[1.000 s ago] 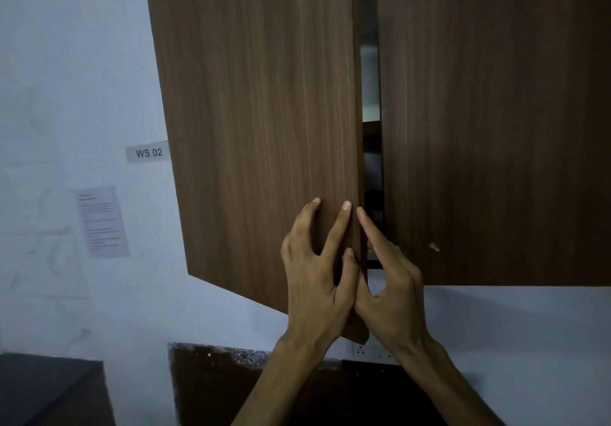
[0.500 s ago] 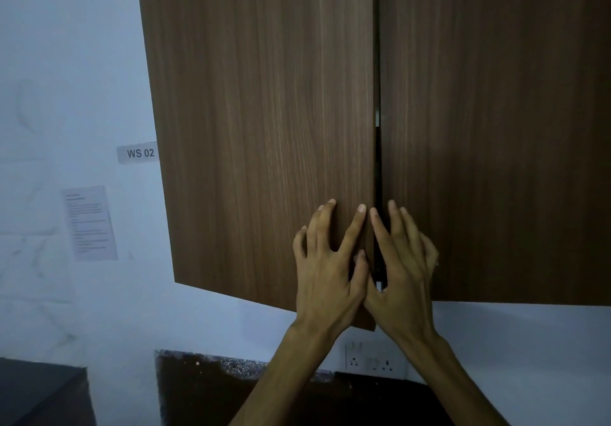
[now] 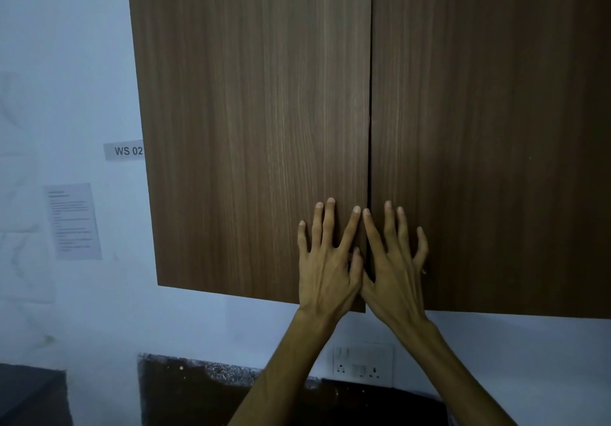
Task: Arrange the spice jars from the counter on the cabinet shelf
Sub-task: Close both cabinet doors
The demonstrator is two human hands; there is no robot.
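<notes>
Both hands flat now: left hand on the left door, right hand on the right door, fingers spread, gripping nothing. The gap has closed to a thin seam. Jars hidden; socket on the wall below.

A wall-hung cabinet of dark brown wood-grain board fills the upper view, its two flat doors shut edge to edge, so the shelf inside is hidden. Below the cabinet runs a dark speckled stone counter, its top bare where visible.
</notes>
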